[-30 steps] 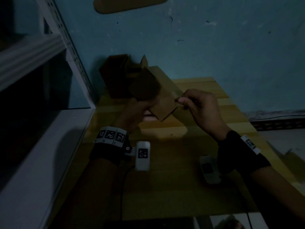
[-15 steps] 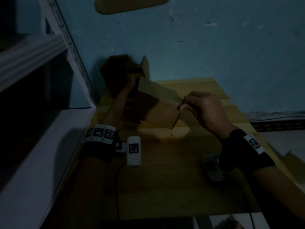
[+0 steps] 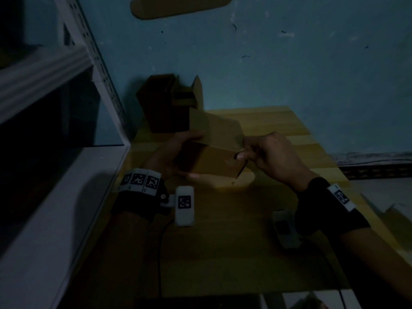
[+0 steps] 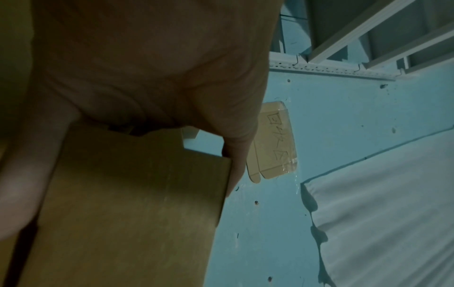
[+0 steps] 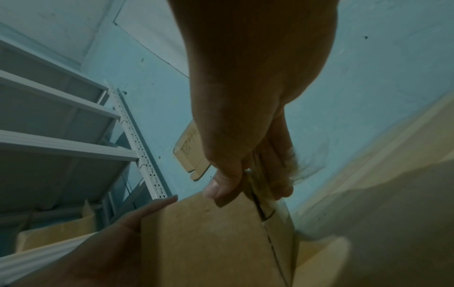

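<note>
A small brown cardboard box (image 3: pixel 215 152) is held above the wooden table (image 3: pixel 256 253), its shape part-folded. My left hand (image 3: pixel 176 152) grips its left end, thumb on top and fingers underneath; the left wrist view shows the box (image 4: pixel 137 203) filling the lower left under my palm. My right hand (image 3: pixel 267 157) pinches a flap at the box's right end between thumb and fingers; the right wrist view shows the thumb (image 5: pixel 221 186) pressing on the box (image 5: pixel 209 242) beside a slit.
Other cardboard boxes (image 3: pixel 165 103) stand at the table's back left against the blue wall. A white metal shelf (image 3: pixel 55 175) runs along the left. A flat cardboard piece (image 3: pixel 178 5) is taped to the wall above. Floor lies to the right.
The box has turned from a slanted flat piece into a wider, level shape between both hands. My left hand shifted to grip its left end; my right hand stayed on the right flap.
</note>
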Demonstrator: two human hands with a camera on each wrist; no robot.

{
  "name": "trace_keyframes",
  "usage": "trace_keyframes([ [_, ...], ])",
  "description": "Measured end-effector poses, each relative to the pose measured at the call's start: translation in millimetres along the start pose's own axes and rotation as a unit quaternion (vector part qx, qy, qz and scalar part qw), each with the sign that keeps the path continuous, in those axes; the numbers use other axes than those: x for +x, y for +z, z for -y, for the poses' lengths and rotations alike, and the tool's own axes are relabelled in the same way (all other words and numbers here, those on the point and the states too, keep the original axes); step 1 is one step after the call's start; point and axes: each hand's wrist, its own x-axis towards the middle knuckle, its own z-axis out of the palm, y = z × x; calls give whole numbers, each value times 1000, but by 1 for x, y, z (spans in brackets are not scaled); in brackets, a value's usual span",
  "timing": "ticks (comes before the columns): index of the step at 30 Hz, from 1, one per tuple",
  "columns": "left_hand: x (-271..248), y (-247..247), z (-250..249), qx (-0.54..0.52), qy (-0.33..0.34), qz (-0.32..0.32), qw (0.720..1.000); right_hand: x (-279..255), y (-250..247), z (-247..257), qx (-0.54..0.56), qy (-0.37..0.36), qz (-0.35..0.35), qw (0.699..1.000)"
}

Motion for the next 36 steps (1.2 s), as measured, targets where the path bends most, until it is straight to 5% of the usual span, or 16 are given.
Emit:
trace_keyframes([
  [9, -3, -8, 3, 15, 26, 41, 999, -1, 9, -3, 43, 5, -25, 999],
  [14, -6, -10, 4, 14, 47, 54, 997, -3, 12, -7, 138, 82, -34, 986],
  [19, -9, -14, 3, -18, 72, 63, 995, 0, 8, -8, 305, 168, -103, 932],
  [27, -3, -18, 7, -39, 97, 68, 992, 1, 2, 3, 411, 178, -155, 880],
  [31, -2, -25, 5, -77, 109, 59, 989, 3, -2, 3, 488, 190, -195, 829],
  [36, -4, -28, 6, -112, 138, 59, 982, 6, -9, 10, 493, 189, -186, 829],
])
